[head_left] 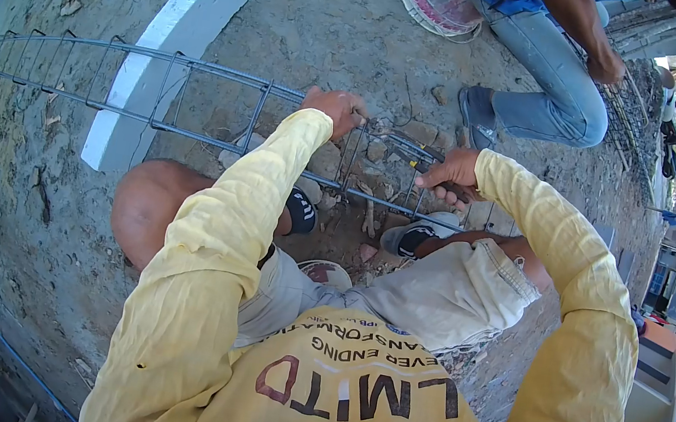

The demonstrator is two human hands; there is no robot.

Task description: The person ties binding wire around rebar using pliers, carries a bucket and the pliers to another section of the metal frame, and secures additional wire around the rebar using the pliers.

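Observation:
A long rebar cage (258,116), made of thin steel bars with square stirrups, stretches across in front of me above the ground. My left hand (335,113) is closed on its far upper bar, close to a stirrup; whether a tie wire is also between the fingers is too small to tell. In my right hand (451,175) is a pair of pliers (422,164) with dark handles and a yellow mark. The jaws point left toward the stirrup near my left hand. Part of the handles is hidden by my fingers.
Under the cage's left part lies a white-faced block (181,30). Stones and broken pieces (324,161) cover the ground below. A co-worker (542,75) crouches at upper right beside a stained bucket (444,1). Another bucket (324,274) stands between my legs.

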